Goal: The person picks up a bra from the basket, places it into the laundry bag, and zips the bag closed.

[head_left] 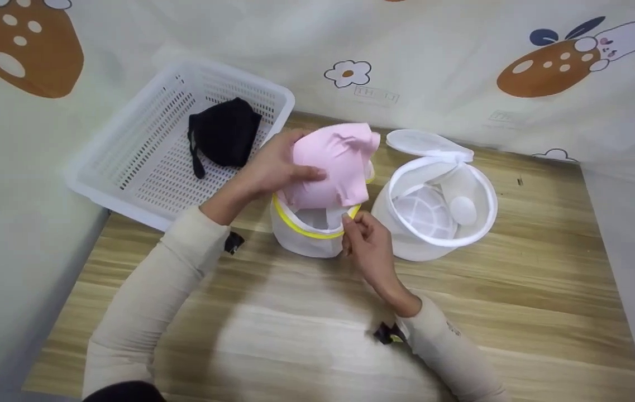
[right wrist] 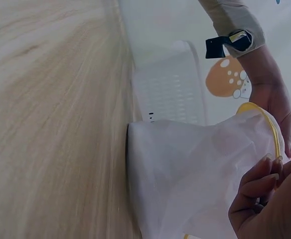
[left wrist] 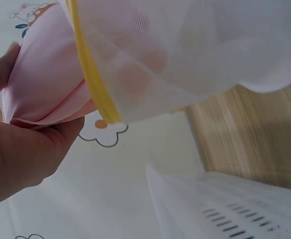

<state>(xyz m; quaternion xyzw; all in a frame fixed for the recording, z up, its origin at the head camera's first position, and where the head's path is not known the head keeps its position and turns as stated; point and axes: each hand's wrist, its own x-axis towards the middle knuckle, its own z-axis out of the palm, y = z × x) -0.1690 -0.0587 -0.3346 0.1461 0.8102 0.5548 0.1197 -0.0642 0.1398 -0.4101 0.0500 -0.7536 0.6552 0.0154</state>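
Basket (head_left: 155,117) and open-lidded bag (head_left: 420,250) are crowding the yellow-rimmed bag (head_left: 306,243) from both sides; bare tabletop (head_left: 295,329) is leaving passage in front.

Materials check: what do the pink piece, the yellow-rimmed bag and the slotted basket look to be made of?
Pink piece: smooth matte fabric, perhaps padded; it creases around a rounded shape.
Yellow-rimmed bag: thin white mesh, likely synthetic; pink shows through in the left wrist view.
Slotted basket: probably rigid white plastic, fairly smooth; evenly slotted, straight walls.

Left hand (head_left: 276,164) gripping, right hand (head_left: 371,245) pinching (forearms (head_left: 147,296) angled inward).
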